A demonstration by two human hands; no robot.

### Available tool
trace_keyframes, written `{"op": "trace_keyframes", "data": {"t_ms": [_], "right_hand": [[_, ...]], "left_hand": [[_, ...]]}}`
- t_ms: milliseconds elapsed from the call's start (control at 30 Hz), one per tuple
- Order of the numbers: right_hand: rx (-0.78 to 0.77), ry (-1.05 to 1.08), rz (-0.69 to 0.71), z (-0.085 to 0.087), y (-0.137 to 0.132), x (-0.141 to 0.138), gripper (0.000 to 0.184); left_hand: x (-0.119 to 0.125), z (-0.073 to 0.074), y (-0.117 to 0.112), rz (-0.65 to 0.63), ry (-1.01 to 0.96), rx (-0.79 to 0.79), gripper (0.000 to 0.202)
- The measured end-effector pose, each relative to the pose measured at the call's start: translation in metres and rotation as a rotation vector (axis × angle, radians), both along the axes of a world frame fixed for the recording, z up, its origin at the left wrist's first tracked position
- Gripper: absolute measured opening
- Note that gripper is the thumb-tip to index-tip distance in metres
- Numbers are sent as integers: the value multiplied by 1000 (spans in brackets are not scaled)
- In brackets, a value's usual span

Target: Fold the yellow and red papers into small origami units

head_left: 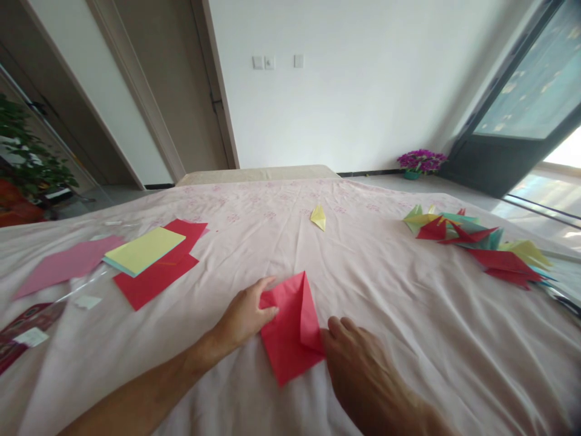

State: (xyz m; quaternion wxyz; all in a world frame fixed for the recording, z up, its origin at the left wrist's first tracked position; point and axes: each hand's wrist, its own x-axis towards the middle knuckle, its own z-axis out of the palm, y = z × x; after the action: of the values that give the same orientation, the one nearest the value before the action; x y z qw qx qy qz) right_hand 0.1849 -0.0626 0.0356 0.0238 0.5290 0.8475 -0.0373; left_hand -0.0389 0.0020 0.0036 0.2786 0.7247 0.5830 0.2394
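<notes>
A sheet of red origami paper (285,339) lies on the cloth in front of me, its right side folded inward into a narrow flap that comes to a point at the top. My left hand (247,309) grips the paper's left edge, thumb on top and the fingers partly out of sight behind it. At the right corner, beside the folded flap, my right hand (351,345) has its fingers curled closed against the paper; their tips are hidden. Beyond the sheet rests a small folded yellow paper piece (318,218), apart from both hands.
Left lie red sheets (152,283), a yellow sheet (145,249), a pink sheet (68,263) and a dark red patterned item (29,327). Several folded paper pieces (454,231) are heaped at right. A pale pink cloth (254,242) covers the surface.
</notes>
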Motion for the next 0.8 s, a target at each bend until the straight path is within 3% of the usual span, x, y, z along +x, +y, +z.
{"op": "trace_keyframes", "data": {"t_ms": [67,167,267,367,500,567,667,800], "right_hand": [[-50,68,69,1,-4,-6,25],[-103,199,136,6,1,-7,27],[-7,332,141,5,19,1,40],[107,348,189,-6,39,13,55],[71,292,232,-22,51,22,50],[56,286,229,-26,52,23,47],[57,301,230,-28,53,24,46],[66,339,199,-32,54,28,41]], "left_hand": [[-4,8,21,-70,132,64,57],[-4,38,53,-302,453,168,47],[9,71,78,-451,708,286,33],[28,83,87,-494,872,355,29],[45,64,72,-472,901,425,20],[48,49,60,-377,892,522,10],[50,30,44,-256,853,610,21],[48,11,38,-212,751,689,21]]}}
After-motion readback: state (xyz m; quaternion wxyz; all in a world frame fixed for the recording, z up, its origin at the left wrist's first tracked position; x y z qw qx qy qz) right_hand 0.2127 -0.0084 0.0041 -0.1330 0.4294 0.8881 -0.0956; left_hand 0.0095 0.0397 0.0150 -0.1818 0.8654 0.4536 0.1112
